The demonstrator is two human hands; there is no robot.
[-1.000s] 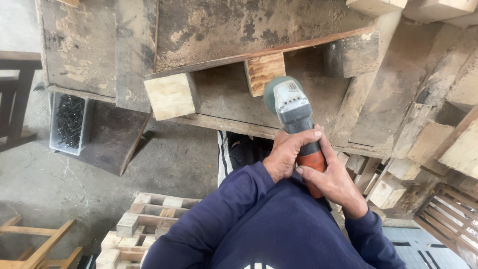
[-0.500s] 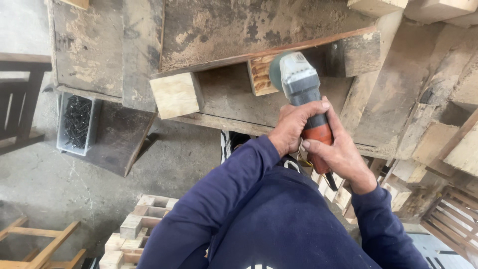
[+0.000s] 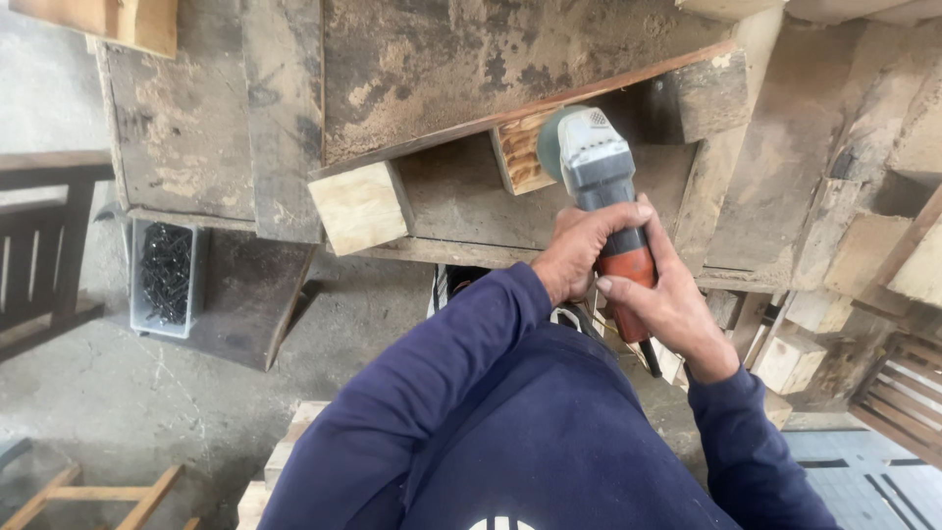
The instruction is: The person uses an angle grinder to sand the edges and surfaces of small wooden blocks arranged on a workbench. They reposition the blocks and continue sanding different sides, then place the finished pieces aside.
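Both my hands grip an angle grinder [image 3: 601,186] with a grey head and an orange-red body. My left hand [image 3: 587,247] wraps the body from the left, and my right hand [image 3: 665,304] holds its lower end from the right. The grinder's head rests against the middle wooden block [image 3: 518,157] of a worn wooden pallet [image 3: 442,69] that stands on edge in front of me. Another pale block [image 3: 361,206] of the pallet sticks out to the left. My dark blue sleeves fill the bottom of the view.
A clear plastic box of dark screws [image 3: 165,275] sits on the concrete floor at left, beside a dark wooden frame [image 3: 44,245]. Stacked wooden blocks and boards [image 3: 863,255] crowd the right side. Pale wooden frames [image 3: 88,496] lie at the bottom left.
The grinder has moved up and left, from below the pallet's middle block to against it. Both hands kept their grip.
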